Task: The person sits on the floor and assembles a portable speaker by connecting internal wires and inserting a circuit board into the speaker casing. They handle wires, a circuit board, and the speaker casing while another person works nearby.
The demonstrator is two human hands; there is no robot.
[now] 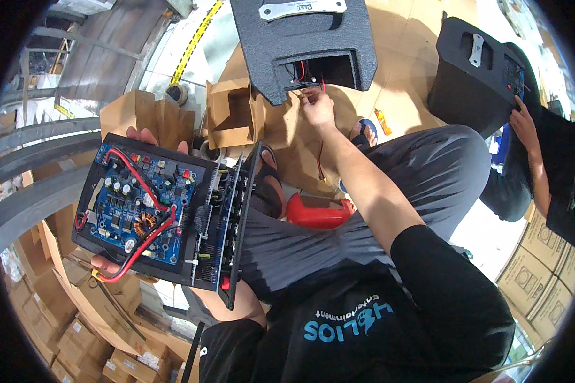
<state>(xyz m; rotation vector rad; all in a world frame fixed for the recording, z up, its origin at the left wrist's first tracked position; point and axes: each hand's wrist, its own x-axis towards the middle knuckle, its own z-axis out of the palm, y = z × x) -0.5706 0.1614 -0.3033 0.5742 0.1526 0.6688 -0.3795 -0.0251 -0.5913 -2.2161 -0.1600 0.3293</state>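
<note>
From the head camera, the left hand (118,265) holds an amplifier panel (166,214) from beneath, fingers curled round its near and far edges, so the grip is a full clasp on the black frame. The panel sits tilted over the person's left knee, its blue circuit board (137,207) facing up, with red wires (148,191) looping across it.

The right hand (316,105) reaches forward to the square opening in the back of a black speaker cabinet (303,45), fingertips pinched narrow on thin wires (306,80) hanging at the lower lip of the hole. One red lead (321,159) trails down from there towards the lap.

Between the panel and the cabinet stand opened cardboard boxes (230,115), and a red tool (318,210) lies by the knee, partly hidden by the right forearm. A small orange object (382,121) lies on the floor beyond the foot.

The floor (402,76) is covered with flattened brown card. Stacked cartons (543,268) line the right edge, more are piled at lower left.

I count two speaker cabinets: the near one and a second (473,76) at upper right, where another person's hand (524,124) rests on its side. One panel, one red tool.
</note>
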